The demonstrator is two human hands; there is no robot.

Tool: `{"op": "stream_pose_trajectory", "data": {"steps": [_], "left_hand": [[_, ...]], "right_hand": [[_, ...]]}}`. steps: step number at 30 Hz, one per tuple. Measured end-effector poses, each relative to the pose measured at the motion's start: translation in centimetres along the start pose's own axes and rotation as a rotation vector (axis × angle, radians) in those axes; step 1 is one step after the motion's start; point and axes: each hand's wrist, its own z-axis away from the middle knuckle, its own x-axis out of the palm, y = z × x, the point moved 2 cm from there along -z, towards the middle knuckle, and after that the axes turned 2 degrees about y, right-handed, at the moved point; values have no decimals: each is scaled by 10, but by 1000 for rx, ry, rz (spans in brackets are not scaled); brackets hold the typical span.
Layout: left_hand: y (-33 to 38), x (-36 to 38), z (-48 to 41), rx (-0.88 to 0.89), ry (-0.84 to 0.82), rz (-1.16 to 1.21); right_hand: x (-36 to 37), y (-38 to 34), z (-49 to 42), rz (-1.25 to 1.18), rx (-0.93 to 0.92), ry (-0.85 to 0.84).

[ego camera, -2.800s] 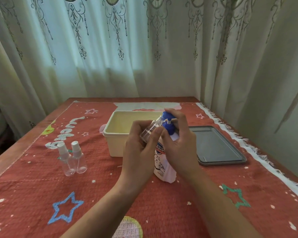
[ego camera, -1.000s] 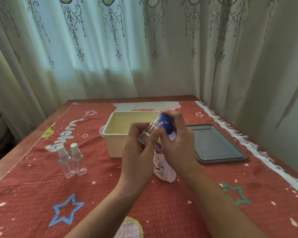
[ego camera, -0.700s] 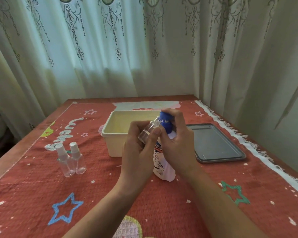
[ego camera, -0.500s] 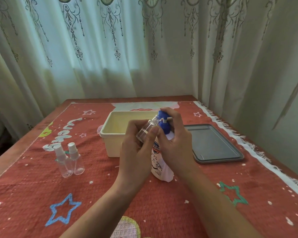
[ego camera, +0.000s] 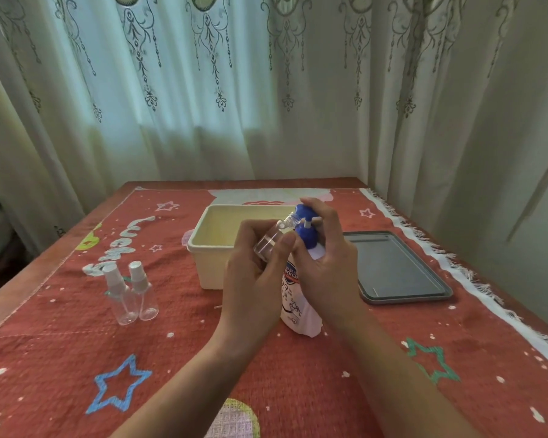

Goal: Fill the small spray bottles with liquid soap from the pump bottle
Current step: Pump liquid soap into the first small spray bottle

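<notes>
Open spray bottle: tilted, mouth up against the pump head, so soap can drop straight in
Left hand: grip curled round that bottle, wrist raised off the tabletop
Pump bottle: upright at mid-tabletop, steadied for pumping
Right hand: grip wraps its neck, forefinger arched over the pump head
Capped spray bottles: pair at 9 o'clock of the Pump bottle, apparently empty

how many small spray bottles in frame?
3. Two capped bottles stand together on the cloth, left; one uncapped bottle is tilted in the left hand at the pump bottle spout. Bin interior partly hidden.
</notes>
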Motion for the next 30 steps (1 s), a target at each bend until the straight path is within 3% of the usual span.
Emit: {"op": "stream_pose_trajectory", "data": {"steps": [30], "left_hand": [[-2,1,2,-17,6,0]], "right_hand": [[0,1,0,13,-18,-12]]}}
